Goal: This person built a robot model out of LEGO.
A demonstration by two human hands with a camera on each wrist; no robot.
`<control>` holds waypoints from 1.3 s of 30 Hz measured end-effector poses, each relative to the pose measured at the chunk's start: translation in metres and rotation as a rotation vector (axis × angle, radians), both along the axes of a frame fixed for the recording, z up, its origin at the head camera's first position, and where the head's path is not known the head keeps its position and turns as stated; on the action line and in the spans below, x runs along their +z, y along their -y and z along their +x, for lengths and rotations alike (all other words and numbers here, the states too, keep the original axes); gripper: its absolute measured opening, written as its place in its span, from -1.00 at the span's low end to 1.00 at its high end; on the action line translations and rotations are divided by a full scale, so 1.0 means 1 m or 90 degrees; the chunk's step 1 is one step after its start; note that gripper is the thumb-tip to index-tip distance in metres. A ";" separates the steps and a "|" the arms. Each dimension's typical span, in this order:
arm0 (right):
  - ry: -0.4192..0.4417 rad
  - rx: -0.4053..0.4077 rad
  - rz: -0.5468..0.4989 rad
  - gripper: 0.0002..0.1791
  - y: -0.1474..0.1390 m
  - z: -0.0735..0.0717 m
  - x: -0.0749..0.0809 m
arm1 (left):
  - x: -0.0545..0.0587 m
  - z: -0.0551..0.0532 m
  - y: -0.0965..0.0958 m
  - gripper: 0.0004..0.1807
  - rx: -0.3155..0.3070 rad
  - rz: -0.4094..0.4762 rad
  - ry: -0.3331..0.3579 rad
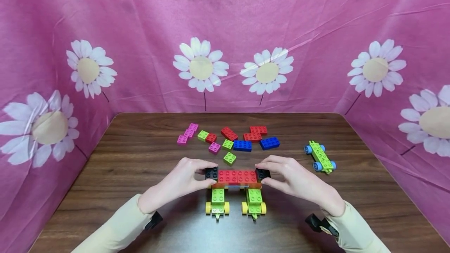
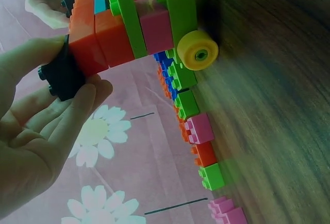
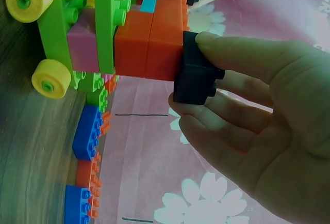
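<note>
A block model on yellow wheels stands at the table's near middle, topped by a row of red bricks (image 1: 237,176). Two lime-green wheel bases (image 1: 218,195) carry it, with pink bricks (image 2: 155,25) between green layers. My left hand (image 1: 179,179) pinches a black brick (image 2: 64,74) between thumb and fingers at the red row's left end. At the right end, my right hand (image 1: 295,177) grips another black brick (image 3: 195,74) the same way, thumb on one side and fingers on the other. Both black bricks sit right against the red ends, studs facing outward in the wrist views.
Loose bricks lie behind the model: pink ones (image 1: 191,130), a lime-green one (image 1: 230,158), red ones (image 1: 258,129) and blue ones (image 1: 242,145). To the right is a lime-green base with blue wheels (image 1: 320,157). A pink flowered cloth (image 1: 225,11) hangs beyond the wooden table (image 1: 140,132).
</note>
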State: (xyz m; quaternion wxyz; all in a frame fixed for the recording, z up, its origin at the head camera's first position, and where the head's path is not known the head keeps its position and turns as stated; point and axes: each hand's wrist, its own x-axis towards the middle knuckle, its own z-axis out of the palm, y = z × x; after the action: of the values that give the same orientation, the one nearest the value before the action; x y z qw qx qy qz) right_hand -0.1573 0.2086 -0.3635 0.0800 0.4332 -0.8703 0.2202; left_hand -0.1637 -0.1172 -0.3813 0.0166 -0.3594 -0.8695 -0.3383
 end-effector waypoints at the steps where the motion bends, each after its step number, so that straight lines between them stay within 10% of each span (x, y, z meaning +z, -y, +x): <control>1: 0.002 0.003 0.000 -0.63 0.000 0.000 0.000 | 0.000 0.000 0.000 -0.62 0.000 0.001 0.007; 39: 0.039 0.065 -0.017 -0.66 -0.005 -0.013 0.003 | -0.022 0.004 0.008 -0.60 -0.013 0.065 0.058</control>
State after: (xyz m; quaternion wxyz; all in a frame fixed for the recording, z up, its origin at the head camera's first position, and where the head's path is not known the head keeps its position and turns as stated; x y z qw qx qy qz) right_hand -0.1704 0.2132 -0.3601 0.0477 0.4689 -0.8462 0.2488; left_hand -0.1599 -0.1255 -0.4029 -0.0078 -0.3511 -0.8473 -0.3984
